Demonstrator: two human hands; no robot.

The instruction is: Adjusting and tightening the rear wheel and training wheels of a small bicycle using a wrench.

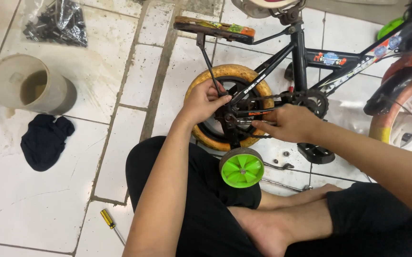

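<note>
A small children's bicycle (329,59) stands on a white tiled floor (34,200), its yellow-tyred rear wheel (225,74) just beyond the seated person's knees. The left hand (203,102) rests at the rear axle, fingers curled and pinched closed around a thin black stay (207,62) that runs up toward the rear carrier (213,27). The right hand (289,123) sits to the right of the hub, fingers closed on a slim metal tool or axle piece (244,121) pointing left into the hub; which of the two it is cannot be told. A green training wheel (242,167) hangs just below the rear wheel, nearer the person. On the floor to the left lie a dark cloth (44,140), a beige plastic tub (29,85) tipped on its side, a clear bag of hardware (58,24) farther off, and a yellow-handled screwdriver (110,223) near the left knee.
</note>
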